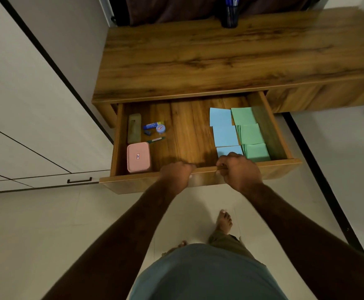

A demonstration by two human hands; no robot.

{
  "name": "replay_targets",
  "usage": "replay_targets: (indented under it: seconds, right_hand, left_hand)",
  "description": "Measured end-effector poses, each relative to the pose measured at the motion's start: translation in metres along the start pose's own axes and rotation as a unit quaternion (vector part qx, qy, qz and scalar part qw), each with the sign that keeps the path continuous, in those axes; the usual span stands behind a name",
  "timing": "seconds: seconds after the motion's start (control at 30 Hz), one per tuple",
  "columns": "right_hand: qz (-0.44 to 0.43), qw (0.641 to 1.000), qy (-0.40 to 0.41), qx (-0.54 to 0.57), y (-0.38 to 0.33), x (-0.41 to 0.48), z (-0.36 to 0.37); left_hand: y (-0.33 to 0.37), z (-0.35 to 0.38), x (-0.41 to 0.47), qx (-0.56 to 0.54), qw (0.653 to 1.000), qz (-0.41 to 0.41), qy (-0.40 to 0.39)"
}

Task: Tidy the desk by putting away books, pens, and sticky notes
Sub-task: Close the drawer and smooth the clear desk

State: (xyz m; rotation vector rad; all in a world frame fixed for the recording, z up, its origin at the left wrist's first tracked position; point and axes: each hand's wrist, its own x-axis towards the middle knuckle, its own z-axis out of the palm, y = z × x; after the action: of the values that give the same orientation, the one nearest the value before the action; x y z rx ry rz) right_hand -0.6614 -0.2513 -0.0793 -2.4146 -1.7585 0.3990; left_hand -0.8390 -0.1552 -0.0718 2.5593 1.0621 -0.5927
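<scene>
I'm watching both hands working the open drawer. The left hand (176,174) is curling its fingers over the top edge of the drawer front (133,180), and the right hand (239,169) is gripping the same edge just beside it, neither holding anything else.

The blue sticky notes (223,131) and green sticky notes (249,133) are lying in two rows along the drawer's right side. The nearest blue one is sitting just behind the right hand's knuckles, and the green row is running further right, against the drawer wall. The pink box (138,156) and small stationery are lying well apart on the left.

With the notes already inside, I'm reading this as the drawer being shut (though opening would look much the same from here). To do it well, I'm thinking both hands should be pushing evenly so the drawer is not twisting on its runners. The curled fingers should be coming off the lip before the front meets the desk top (198,57), and going slowly should keep the loose notes from sliding.

The pen cup (229,17) is standing at the back of the desk, far from either hand.
</scene>
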Motion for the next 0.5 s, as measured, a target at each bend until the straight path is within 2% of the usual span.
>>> replay_targets:
  seconds: [0.17, 0.27, 0.5]
  right_hand:
    - [0.018, 1.000, -0.015, -0.007, -0.003, 0.007, 0.000]
    - [0.028, 0.999, -0.014, -0.009, -0.004, 0.013, 0.000]
    - [0.028, 0.999, -0.014, -0.008, -0.004, 0.039, -0.006]
  left_hand:
    - [0.000, -0.002, 0.007, 0.018, 1.000, -0.002, -0.011]
    - [-0.001, -0.005, 0.012, 0.022, 1.000, -0.001, 0.007]
    - [-0.013, -0.015, 0.039, 0.000, 1.000, -0.008, 0.002]
